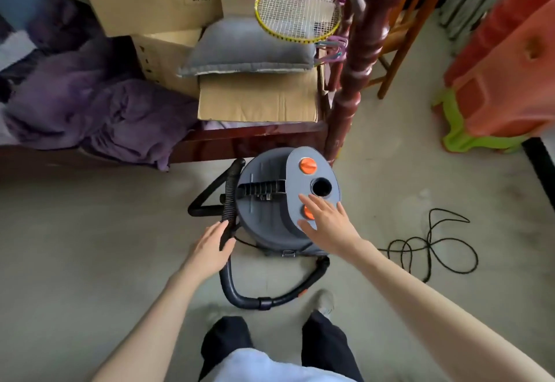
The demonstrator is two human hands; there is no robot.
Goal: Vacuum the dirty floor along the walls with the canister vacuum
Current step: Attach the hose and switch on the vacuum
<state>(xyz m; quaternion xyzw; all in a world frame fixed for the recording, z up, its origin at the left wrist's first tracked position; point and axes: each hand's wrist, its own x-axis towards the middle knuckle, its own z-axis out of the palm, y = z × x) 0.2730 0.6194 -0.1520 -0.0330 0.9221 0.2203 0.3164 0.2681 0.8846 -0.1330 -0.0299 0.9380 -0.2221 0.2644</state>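
Observation:
The grey canister vacuum (270, 216) stands on the concrete floor (90, 246) just in front of the bed frame. Its top panel carries two orange knobs (307, 166) and a round black port (322, 187). My right hand (326, 222) lies flat on that panel with straight fingers, covering most of the nearer orange knob. A black ribbed hose (232, 189) runs down the vacuum's left side and loops across the floor near my feet. My left hand (211, 246) touches the hose with straight fingers, the thumb on its far side.
A dark wooden bed frame (255, 138) with purple bedding (99, 111), cardboard boxes, a grey pillow and a badminton racket (297, 12) stands behind the vacuum. A turned bedpost (357, 60) rises right of it. The black power cord (432, 243) coils on the floor at right, near stacked orange and green plastic stools (495, 87).

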